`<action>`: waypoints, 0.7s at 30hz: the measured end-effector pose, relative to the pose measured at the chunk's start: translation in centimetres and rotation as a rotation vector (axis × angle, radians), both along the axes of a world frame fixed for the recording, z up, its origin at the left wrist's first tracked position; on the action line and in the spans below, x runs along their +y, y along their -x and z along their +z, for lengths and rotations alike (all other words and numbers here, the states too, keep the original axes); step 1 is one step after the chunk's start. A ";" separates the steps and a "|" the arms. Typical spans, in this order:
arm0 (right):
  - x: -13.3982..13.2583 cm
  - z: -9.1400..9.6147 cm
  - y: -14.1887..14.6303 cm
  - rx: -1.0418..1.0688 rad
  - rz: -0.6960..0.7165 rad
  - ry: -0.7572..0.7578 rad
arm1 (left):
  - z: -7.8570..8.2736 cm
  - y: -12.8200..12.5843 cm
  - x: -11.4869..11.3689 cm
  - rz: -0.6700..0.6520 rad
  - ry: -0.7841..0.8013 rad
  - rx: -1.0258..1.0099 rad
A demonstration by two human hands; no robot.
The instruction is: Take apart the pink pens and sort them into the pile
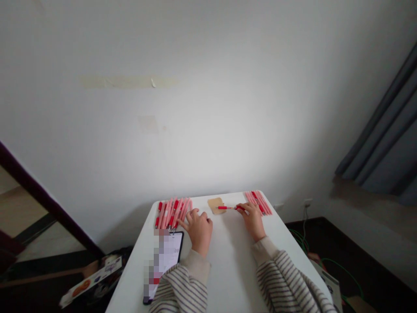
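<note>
My right hand [252,217] is closed on a red pen [222,208], which points left in its fingers. The pen's far end lies over a tan square of paper [213,203] near the table's back edge. My left hand [199,230] has its fingers spread at the right side of a bunch of pink and red pens [170,213]. Whether its fingertips touch those pens I cannot tell. Just beyond my right hand, several more pink and red pens [259,202] lie side by side, partly hidden by the fingers.
On the white table [228,269], a phone [169,256] lies left of my left forearm, partly covered by the sleeve. The wall [208,130] rises right behind the table. Green cables [342,265] run over the floor at right, and a grey curtain [384,152] hangs there.
</note>
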State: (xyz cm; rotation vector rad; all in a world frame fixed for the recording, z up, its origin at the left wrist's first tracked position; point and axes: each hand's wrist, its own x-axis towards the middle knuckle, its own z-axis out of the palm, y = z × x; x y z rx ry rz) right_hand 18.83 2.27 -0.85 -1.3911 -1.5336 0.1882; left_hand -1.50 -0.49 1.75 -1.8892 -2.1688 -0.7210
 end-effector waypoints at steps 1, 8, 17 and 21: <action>0.0 0.0 0.0 0.002 0.001 -0.001 | 0.0 0.0 0.0 -0.001 -0.002 -0.004; 0.1 -0.3 -0.1 0.018 0.014 0.000 | -0.1 0.3 0.0 -0.021 0.016 -0.062; 0.1 -0.2 0.0 0.022 0.028 0.020 | -0.6 0.5 0.2 -0.027 -0.018 -0.075; 0.0 -0.1 0.1 0.028 0.030 0.013 | -0.7 0.5 0.3 -0.029 -0.037 -0.071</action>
